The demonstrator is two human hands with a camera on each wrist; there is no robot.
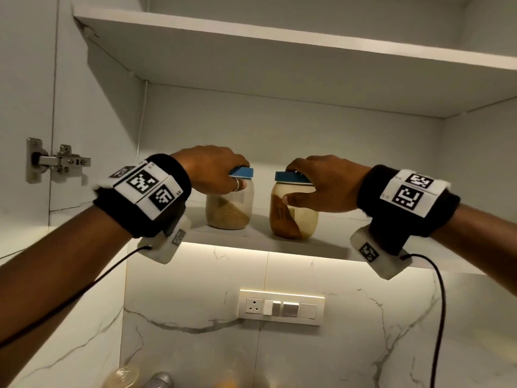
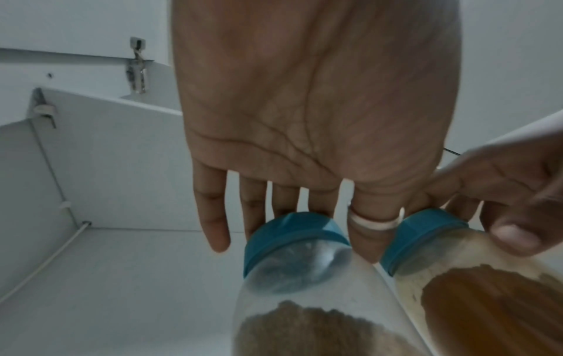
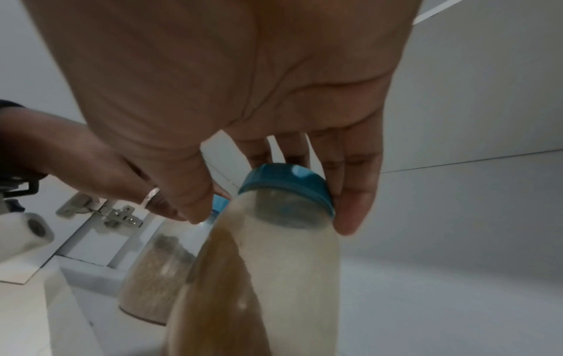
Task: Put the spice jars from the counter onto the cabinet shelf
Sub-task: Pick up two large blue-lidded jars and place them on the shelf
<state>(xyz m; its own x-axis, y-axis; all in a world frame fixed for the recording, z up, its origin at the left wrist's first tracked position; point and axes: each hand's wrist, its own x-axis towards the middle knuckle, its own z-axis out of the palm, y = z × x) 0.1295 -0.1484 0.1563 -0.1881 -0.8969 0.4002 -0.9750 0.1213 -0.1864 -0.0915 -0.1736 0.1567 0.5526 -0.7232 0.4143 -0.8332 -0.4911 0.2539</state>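
Two clear spice jars with blue lids are on the lower cabinet shelf [image 1: 344, 233]. The left jar [image 1: 229, 211] [image 2: 298, 277] [image 3: 155, 272] holds tan granules. My left hand [image 1: 218, 170] [image 2: 304, 144] grips its lid from above, the ringed thumb against the neck. The right jar [image 1: 293, 217] [image 2: 472, 289] [image 3: 289, 253] holds brown powder heaped to one side and sits near the shelf's front edge. My right hand [image 1: 316, 180] [image 3: 243, 96] grips its lid, thumb on the glass and fingers round the far rim. A narrow gap separates the jars.
An upper shelf [image 1: 279, 32] hangs above. The open door's hinge [image 1: 58, 161] is on the left wall. Below the shelf is a marble wall with a switch panel [image 1: 281, 306]. Blurred containers [image 1: 123, 376] show at the bottom edge. Bare shelf lies behind and beside the jars.
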